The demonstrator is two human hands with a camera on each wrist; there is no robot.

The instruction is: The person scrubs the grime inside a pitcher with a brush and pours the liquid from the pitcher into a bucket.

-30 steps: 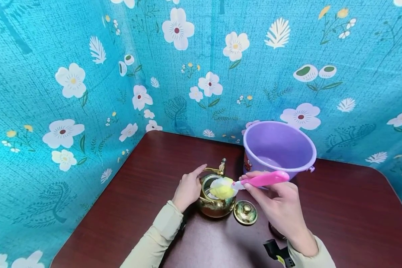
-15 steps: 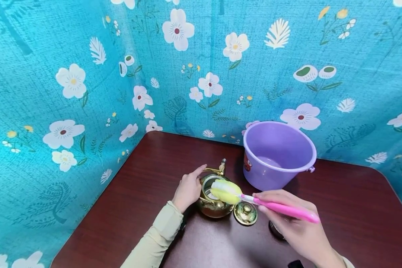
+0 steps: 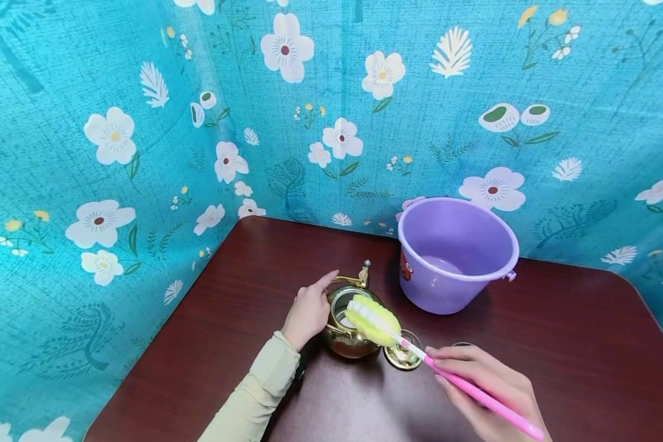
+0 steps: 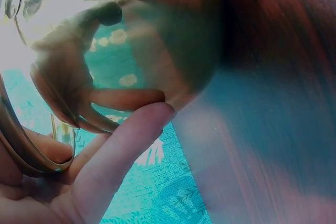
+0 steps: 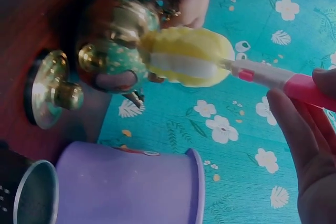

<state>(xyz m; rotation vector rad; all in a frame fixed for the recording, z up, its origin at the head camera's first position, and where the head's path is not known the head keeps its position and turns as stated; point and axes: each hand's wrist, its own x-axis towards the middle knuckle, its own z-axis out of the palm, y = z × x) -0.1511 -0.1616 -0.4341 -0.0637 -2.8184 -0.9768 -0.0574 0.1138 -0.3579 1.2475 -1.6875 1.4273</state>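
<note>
A shiny brass teapot point(image 3: 349, 345) stands on the table with its top opening uncovered. My left hand point(image 3: 308, 313) grips it from the left; in the left wrist view the thumb point(image 4: 126, 145) presses on the teapot's round side and fingers pass by its handle point(image 4: 21, 148). My right hand point(image 3: 483, 383) pinches the pink handle point(image 3: 492, 402) of a sponge bottle brush. Its yellow and white sponge head point(image 3: 372, 320) slants over the teapot's opening, mostly outside it, as the right wrist view shows. The brass lid point(image 3: 403, 353) lies right of the teapot, partly behind the brush.
A purple bucket point(image 3: 444, 294) stands behind and to the right of the teapot, close to the flowered blue cloth point(image 3: 309, 92) at the table's back. A dark cup with a metal rim point(image 5: 34, 192) sits near the bucket, mostly hidden by my right hand in the head view.
My right hand has moved down and to the right, and the brush handle now points toward the lower right. The sponge head has tilted outward. My left hand stays on the teapot.
</note>
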